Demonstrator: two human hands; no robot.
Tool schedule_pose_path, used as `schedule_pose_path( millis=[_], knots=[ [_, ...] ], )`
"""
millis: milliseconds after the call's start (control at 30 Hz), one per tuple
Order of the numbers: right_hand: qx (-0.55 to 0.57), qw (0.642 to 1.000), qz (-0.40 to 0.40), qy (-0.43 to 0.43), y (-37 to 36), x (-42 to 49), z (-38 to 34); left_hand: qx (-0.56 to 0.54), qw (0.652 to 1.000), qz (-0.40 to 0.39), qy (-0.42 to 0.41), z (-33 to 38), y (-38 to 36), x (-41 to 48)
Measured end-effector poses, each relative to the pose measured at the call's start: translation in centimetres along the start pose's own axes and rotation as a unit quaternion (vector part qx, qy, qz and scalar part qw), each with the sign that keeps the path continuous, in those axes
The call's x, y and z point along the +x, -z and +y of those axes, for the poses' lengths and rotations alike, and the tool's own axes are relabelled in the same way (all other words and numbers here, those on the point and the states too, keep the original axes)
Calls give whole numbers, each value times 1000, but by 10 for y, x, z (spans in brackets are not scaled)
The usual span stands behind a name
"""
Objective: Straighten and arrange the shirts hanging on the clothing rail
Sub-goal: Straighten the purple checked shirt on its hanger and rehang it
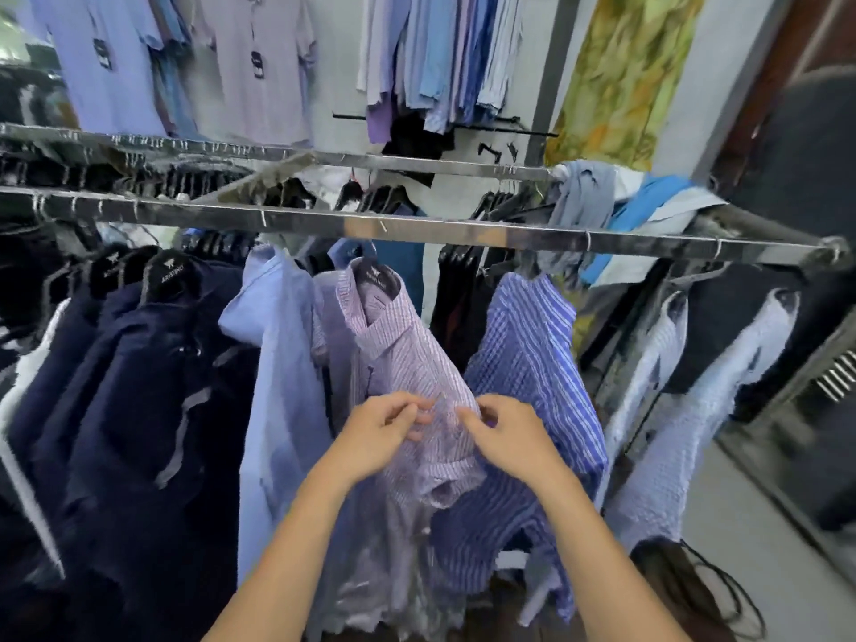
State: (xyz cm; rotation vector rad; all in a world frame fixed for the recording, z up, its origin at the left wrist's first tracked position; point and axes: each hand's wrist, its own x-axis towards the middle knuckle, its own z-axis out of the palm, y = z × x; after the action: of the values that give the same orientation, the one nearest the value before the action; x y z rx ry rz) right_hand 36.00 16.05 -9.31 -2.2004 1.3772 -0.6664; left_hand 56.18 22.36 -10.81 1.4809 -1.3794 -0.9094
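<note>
My left hand [377,433] and right hand [507,440] pinch the lilac shirt [407,349]. It looks soft and light, best held by its button edge.

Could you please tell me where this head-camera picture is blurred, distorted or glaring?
Head view: the lilac striped shirt at centre is fairly sharp; the navy shirts and frame edges smear; the clothing rail bends slightly from wide-angle distortion and shows bright glare patches.
</note>
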Motion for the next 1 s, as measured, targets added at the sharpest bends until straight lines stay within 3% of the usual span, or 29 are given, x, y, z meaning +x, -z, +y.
schedule_pose_path(
  millis=[267,500,633,733,833,1000],
  knots=[
    [-6,991,90,-100,-3,-24,-23,74,993,-78,-46,-14,17,-10],
    [-12,985,117,-123,7,-43,-39,98,984,-123,-81,-5,20,-18],
    [7,985,121,-123,4,-51,-44,182,968,-151,-88,-24,4,-27],
    [8,988,100,-120,-6,-59,-44,265,945,-172,-90,-42,-12,-40],
    [14,991,70,-113,-14,-66,-43,232,958,-145,-88,-50,-22,-46],
    [58,990,-56,-116,-25,-81,-24,242,953,-123,-131,-52,-20,-43]
  ],
)
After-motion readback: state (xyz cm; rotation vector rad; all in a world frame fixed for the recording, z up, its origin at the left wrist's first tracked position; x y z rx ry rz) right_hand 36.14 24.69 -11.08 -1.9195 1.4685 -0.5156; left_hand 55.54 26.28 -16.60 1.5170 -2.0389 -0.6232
